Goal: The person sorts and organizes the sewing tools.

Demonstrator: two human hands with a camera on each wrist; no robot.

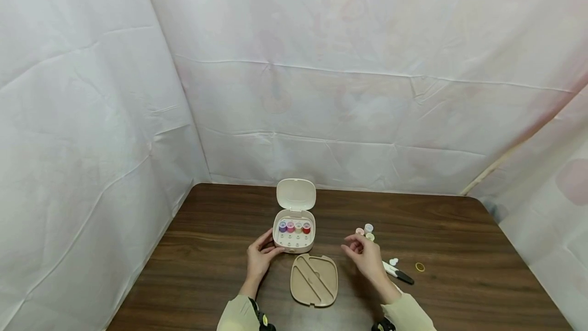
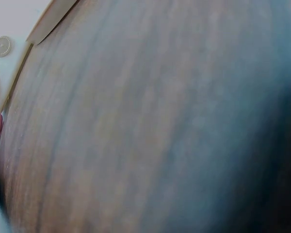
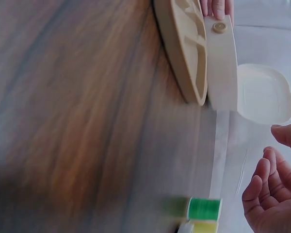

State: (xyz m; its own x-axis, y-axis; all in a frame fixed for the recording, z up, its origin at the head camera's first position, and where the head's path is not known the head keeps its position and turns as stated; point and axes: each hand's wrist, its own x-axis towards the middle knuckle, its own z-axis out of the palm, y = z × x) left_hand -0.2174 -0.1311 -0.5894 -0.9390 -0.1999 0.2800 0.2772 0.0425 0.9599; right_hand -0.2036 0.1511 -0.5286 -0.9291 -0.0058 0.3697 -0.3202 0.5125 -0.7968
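Note:
A cream sewing box (image 1: 294,250) stands near the table's middle with its lid (image 1: 296,193) raised. Purple (image 1: 283,227), pink (image 1: 290,227), beige (image 1: 298,228) and red (image 1: 306,228) thread spools form a row on its pegs; the front pegs are bare. My left hand (image 1: 259,262) holds the box's front left corner, fingers along the side and thumb at the front. My right hand (image 1: 366,262), fingers loosely bent with nothing between them, hovers just short of loose spools (image 1: 369,228) on the right. A green spool (image 3: 204,208) shows below that hand in the right wrist view.
A beige divided tray (image 1: 300,275) lies in front of the box, between my forearms. By my right wrist are a white-and-black tool (image 1: 404,276) and small white pieces (image 1: 393,261). A yellow ring (image 1: 420,266) lies farther right. White cloth (image 1: 321,106) hangs behind the table.

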